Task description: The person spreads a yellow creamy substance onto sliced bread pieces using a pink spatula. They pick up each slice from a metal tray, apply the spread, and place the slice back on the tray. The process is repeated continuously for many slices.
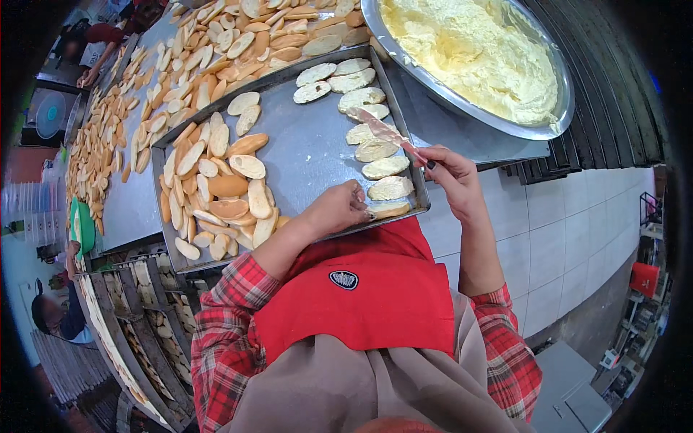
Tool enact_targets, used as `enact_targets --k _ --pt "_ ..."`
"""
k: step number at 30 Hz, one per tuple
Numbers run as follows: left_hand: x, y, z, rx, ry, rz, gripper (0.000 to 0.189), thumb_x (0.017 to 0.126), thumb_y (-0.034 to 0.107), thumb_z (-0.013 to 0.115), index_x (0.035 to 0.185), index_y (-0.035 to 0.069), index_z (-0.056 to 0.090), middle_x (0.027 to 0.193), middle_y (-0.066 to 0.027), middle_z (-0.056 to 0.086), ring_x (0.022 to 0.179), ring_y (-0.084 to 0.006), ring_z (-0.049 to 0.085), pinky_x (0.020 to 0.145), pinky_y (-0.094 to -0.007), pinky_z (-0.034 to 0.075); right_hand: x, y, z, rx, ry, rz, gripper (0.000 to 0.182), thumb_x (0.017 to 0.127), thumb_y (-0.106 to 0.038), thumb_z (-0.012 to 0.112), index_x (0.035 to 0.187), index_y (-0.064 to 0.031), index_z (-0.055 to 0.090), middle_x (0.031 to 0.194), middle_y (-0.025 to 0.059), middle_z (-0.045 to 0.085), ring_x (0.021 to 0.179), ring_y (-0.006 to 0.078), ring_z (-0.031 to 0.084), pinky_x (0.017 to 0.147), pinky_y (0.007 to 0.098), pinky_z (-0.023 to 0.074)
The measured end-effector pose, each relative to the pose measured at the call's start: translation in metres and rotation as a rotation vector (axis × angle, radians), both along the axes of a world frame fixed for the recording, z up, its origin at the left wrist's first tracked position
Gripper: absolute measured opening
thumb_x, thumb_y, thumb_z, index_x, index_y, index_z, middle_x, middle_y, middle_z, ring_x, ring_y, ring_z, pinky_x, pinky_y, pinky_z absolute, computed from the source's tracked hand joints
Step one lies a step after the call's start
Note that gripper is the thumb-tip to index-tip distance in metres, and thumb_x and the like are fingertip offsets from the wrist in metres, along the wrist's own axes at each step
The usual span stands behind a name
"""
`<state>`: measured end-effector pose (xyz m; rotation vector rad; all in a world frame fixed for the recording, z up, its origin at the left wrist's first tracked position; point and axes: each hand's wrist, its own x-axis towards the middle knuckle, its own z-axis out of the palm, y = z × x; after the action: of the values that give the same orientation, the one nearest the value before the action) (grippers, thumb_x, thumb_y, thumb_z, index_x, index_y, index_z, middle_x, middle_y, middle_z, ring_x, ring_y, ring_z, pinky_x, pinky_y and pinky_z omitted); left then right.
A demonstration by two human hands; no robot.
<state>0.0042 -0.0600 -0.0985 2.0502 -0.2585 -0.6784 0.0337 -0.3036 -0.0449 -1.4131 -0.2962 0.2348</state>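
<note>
In my right hand [457, 181] is a pink spreading spatula [381, 130], its cream-smeared blade above the column of bread slices. My left hand [338, 205] has its fingertips on the left end of a bread slice [389, 210] in the near right corner of a metal baking tray [303, 146]. Beyond that slice, several pale slices coated with cream [385, 168] run along the tray's right side. A heap of oval bread slices [227, 184] fills the tray's left part. Past the far right corner stands a large metal bowl [563, 108] of pale yellow cream [476, 59].
Many loose bread slices [238, 38] cover the worktable beyond the tray. Stacked dark trays [601, 81] stand at the right. A rack of filled trays [146, 325] is at the lower left. Two other people [65, 319] are at the left, one near a green basin [84, 227].
</note>
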Motion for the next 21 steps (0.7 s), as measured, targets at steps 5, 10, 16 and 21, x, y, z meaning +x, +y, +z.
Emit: enact_targets --k 5,10,16,21 --pt "-0.001 -0.014 0.02 0.243 -0.187 -0.097 0.03 0.071 0.019 0.069 0.087 0.001 0.05 0.077 -0.0197 0.06 0.075 -0.0335 0.061 0.066 -0.0401 0.048 -0.001 0.0 -0.001 0.006 -0.021 0.03 0.03 0.082 0.005 0.046 0.109 0.002 0.061 0.097 0.0051 0.057 0.089 0.0099 0.054 0.076 0.0207 0.0414" --pt "0.001 -0.001 0.039 0.323 -0.288 -0.015 0.028 0.071 0.015 0.067 0.094 0.005 0.056 0.082 -0.0168 0.062 0.079 -0.035 0.061 0.07 -0.0425 0.048 0.003 -0.005 0.016 -0.114 -0.207 0.0 0.036 0.08 0.01 0.043 0.11 0.0018 0.06 0.094 0.0062 0.058 0.089 0.0118 0.054 0.083 0.0234 0.0406" --pt "0.056 0.119 0.065 0.549 -0.557 -0.073 0.039 0.066 0.0 0.063 0.104 0.007 0.06 0.11 -0.0127 0.059 0.104 -0.032 0.054 0.09 -0.0381 0.044 0.047 -0.046 0.098 -0.89 -0.623 -0.491 0.031 0.082 0.005 0.046 0.104 -0.0077 0.065 0.087 0.0089 0.062 0.08 0.0171 0.06 0.069 0.0282 0.0455" --pt "0.046 0.164 0.054 0.842 -0.579 -0.096 0.03 0.065 0.009 0.067 0.095 0.012 0.066 0.089 -0.008 0.06 0.089 -0.0289 0.057 0.079 -0.0391 0.047 0.105 -0.049 0.11 -1.511 -0.644 -0.397 0.028 0.079 -0.009 0.048 0.098 -0.0127 0.068 0.084 0.0156 0.065 0.08 0.0324 0.063 0.071 0.0407 0.0484"
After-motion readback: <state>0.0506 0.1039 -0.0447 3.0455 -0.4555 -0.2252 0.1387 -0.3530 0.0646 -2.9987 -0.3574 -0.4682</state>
